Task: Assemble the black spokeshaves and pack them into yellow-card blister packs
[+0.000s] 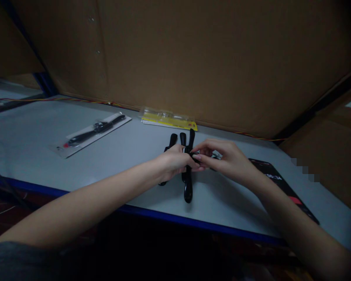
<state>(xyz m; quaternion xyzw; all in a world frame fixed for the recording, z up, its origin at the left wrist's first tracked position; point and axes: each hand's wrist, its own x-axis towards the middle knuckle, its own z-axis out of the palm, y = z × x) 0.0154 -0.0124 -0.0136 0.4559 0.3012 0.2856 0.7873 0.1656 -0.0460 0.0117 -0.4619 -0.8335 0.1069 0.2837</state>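
Left hand (174,160) and right hand (229,158) both pinched on black tool (188,190) mid-body; looks rigid, handles likely slick, centre hold best.

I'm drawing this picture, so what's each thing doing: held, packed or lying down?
Left hand: closed around the front tool.
Right hand: fingers bent at that tool's middle; grip unclear.
Front black tool: held, out of a pack.
Two black tools behind: unpacked, partly hidden.
Black tool at left: packed, lying down.
Yellow packs: lying down; contents unclear.
Dark panel: lying flat.
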